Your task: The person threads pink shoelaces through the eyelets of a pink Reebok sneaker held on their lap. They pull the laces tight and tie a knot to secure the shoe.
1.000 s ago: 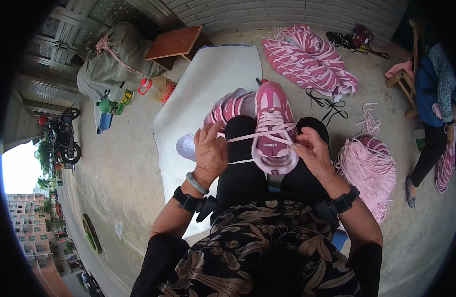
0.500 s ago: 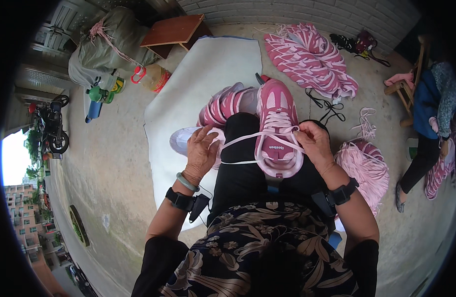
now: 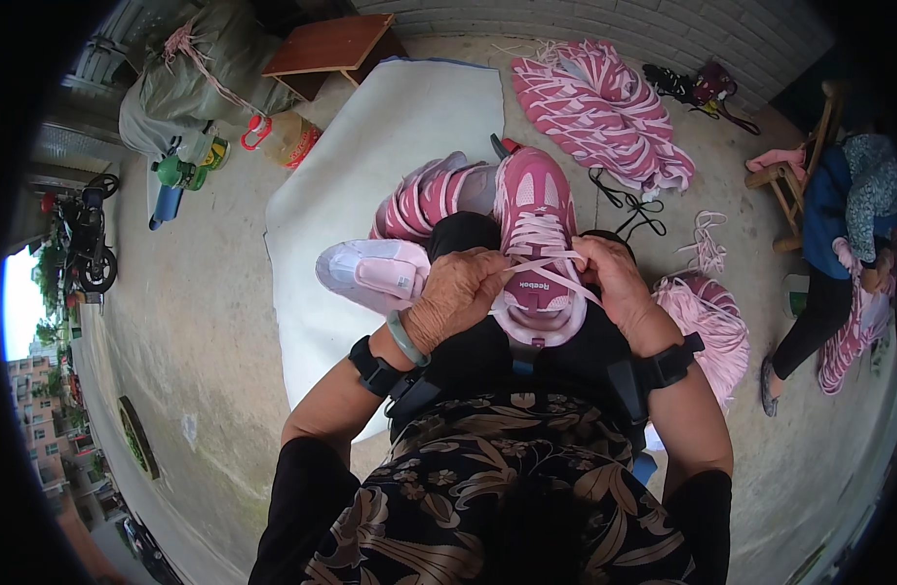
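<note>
A pink sneaker [image 3: 536, 190] rests across my lap, its heel toward me and its upper part laced. Pale pink shoelace [image 3: 544, 261] crosses over its tongue. At the shoe's left edge my left hand [image 3: 458, 292] is closed in a pinch on the lace. My right hand [image 3: 612, 283] pinches the lace by the top eyelets on the right side. Left of my knee lies a pale shoe upper [image 3: 370, 276] with a pink lining. Behind it a row of nested pink shoe uppers [image 3: 424, 200] lies on a white sheet [image 3: 370, 127].
A big pile of pink uppers [image 3: 604, 117] lies at the far right, and a bundle of pink laces [image 3: 706, 331] sits by my right leg. Bottles [image 3: 287, 139], a wooden stool [image 3: 326, 47] and a large sack [image 3: 214, 73] stand far left. Another person [image 3: 848, 234] sits at right.
My left hand has moved right from beside the shoe to its edge, drawing the lace end in close. My right hand stays at the right eyelets. The view has shifted slightly.
</note>
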The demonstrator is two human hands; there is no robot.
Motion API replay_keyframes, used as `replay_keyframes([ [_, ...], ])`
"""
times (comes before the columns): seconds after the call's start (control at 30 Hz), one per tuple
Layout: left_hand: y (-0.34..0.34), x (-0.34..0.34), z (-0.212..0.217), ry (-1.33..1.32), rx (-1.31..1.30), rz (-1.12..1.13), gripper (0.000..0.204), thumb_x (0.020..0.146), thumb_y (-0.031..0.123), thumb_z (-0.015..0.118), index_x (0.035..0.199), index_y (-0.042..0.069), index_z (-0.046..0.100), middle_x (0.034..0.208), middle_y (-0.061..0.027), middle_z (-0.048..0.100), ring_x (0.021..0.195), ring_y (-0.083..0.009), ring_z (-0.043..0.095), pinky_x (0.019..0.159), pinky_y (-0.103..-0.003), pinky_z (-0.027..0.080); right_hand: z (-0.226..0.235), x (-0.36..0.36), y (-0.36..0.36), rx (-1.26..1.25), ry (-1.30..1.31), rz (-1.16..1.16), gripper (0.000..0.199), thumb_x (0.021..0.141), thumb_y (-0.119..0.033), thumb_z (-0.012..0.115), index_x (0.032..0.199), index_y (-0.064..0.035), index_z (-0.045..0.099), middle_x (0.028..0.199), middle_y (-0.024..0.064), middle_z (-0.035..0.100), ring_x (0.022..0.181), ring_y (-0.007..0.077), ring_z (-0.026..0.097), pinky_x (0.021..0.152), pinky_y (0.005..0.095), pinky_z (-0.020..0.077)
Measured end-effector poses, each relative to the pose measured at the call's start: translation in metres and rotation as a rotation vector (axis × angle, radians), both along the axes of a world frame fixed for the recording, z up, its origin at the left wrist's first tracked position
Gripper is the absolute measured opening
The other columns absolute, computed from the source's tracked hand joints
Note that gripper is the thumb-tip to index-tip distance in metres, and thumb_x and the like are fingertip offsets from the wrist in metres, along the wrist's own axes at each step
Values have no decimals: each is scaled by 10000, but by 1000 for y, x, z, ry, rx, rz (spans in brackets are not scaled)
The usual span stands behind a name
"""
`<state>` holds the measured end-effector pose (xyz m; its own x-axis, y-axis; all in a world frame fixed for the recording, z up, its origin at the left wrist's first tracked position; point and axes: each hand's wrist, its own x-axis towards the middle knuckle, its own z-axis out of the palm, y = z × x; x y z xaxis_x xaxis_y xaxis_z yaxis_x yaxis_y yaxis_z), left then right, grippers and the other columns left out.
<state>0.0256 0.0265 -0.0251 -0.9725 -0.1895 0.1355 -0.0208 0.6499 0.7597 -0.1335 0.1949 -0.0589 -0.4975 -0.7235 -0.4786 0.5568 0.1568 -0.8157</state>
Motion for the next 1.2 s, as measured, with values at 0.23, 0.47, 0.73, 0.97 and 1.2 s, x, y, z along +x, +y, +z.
replay_keyframes([
  [0.23, 2, 38, 57, -93, -109, -230, 72, 704, -31, 625, 741, 22, 594, 647, -109, 563, 621, -310, 569, 544, -354, 439, 28, 17, 12, 107, 222, -49, 197, 855, -281, 586, 848, -84, 595, 694, -35, 505, 656, 80, 467, 590, 214, 384],
  [0.47, -21, 63, 40, -220, 348, 66, 115, 865, 72, 585, 775, 0, 583, 611, -31, 488, 598, -77, 406, 557, -227, 381, 43, 12, 65, 166, 1373, 399, 98, 795, -89, 584, 864, -32, 545, 692, 138, 552, 641, 323, 559, 563, 368, 457],
  [0.73, -85, 87, 23, -87, -30, 67, 119, 816, 84, 630, 930, 49, 636, 774, -38, 640, 679, -146, 615, 638, -253, 492, 47, -74, 157, 441, 1690, 236, 100, 838, -93, 509, 862, -26, 579, 746, 171, 590, 679, 354, 583, 598, 390, 472],
  [0.97, -159, 174, 2, -210, -848, 280, 84, 839, 181, 571, 829, 100, 551, 665, -86, 578, 540, -297, 562, 501, -381, 453, 17, -170, 336, 784, 1643, 54, 182, 877, -108, 517, 989, 9, 600, 891, 203, 629, 793, 353, 615, 691, 334, 480],
  [1.2, -193, 180, -19, -469, -46, 815, 359, 900, 391, 478, 720, 83, 514, 544, -35, 465, 413, -184, 442, 399, -317, 375, 10, -136, 222, 529, 873, -172, 98, 814, -64, 580, 851, -1, 644, 766, 3, 620, 682, 74, 528, 668, 220, 421],
])
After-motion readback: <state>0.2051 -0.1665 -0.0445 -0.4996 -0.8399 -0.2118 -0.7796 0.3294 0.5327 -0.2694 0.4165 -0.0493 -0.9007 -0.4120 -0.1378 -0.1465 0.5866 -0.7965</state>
